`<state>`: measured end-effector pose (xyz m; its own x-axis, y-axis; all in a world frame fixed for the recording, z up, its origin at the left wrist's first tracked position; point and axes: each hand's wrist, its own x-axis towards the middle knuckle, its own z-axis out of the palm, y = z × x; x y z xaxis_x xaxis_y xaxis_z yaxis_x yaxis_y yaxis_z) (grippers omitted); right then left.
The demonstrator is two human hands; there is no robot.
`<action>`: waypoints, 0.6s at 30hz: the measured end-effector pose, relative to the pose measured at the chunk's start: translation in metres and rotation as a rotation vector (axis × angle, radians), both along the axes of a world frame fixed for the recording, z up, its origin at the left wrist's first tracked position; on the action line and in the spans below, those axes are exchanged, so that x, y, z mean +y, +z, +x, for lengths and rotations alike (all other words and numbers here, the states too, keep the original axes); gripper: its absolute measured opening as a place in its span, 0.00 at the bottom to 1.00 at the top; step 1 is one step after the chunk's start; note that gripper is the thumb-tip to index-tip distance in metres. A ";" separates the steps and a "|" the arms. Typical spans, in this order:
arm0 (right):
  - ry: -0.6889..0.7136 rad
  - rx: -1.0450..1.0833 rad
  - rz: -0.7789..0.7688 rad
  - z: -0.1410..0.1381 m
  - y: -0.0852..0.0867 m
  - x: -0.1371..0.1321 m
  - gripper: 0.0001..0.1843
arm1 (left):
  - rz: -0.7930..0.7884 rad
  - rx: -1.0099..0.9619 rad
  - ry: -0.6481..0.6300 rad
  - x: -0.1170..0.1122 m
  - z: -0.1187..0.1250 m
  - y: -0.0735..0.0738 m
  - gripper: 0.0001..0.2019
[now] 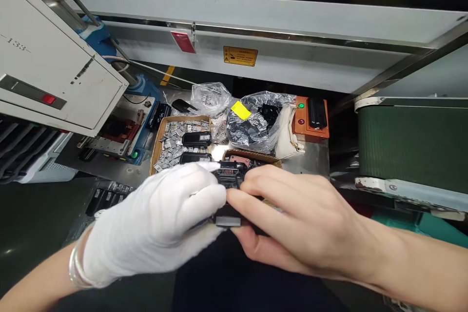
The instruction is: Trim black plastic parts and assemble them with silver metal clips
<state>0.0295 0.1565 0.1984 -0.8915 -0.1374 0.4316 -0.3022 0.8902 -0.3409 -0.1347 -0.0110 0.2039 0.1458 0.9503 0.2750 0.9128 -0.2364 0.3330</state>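
My left hand (157, 224), in a white glove, and my bare right hand (300, 214) meet at the centre of the view. Both grip a small black plastic part (229, 178) with a row of metal contacts on top. My right index finger presses across its front, just above a grey piece (227, 221) at its lower edge. Much of the part is hidden by my fingers.
Behind my hands is a cardboard box (157, 148) of small silver pieces and black parts. Two clear plastic bags (256, 124) hold more parts. An orange button box (310, 119) sits at the back; a green conveyor belt (413, 141) runs on the right, a grey machine (54, 63) on the left.
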 end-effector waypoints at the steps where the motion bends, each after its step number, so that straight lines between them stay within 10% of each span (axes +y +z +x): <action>1: -0.002 -0.012 -0.054 0.001 0.002 0.001 0.07 | -0.006 0.003 -0.012 -0.002 -0.003 0.003 0.08; 6: 0.022 -0.022 -0.342 0.007 0.013 0.010 0.16 | -0.140 -0.161 0.122 -0.018 -0.014 0.006 0.42; 11: 0.112 0.023 -0.390 0.001 0.013 0.021 0.19 | -0.190 -0.821 0.132 -0.005 -0.006 -0.007 0.16; 18: 0.064 0.083 -0.304 -0.006 0.011 0.032 0.11 | -0.228 -1.364 0.277 0.018 0.007 -0.009 0.18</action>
<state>0.0232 0.1886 0.2098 -0.8451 -0.0450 0.5327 -0.3921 0.7296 -0.5603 -0.1282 0.0073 0.1945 -0.3030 0.9460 -0.1156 -0.1460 0.0738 0.9865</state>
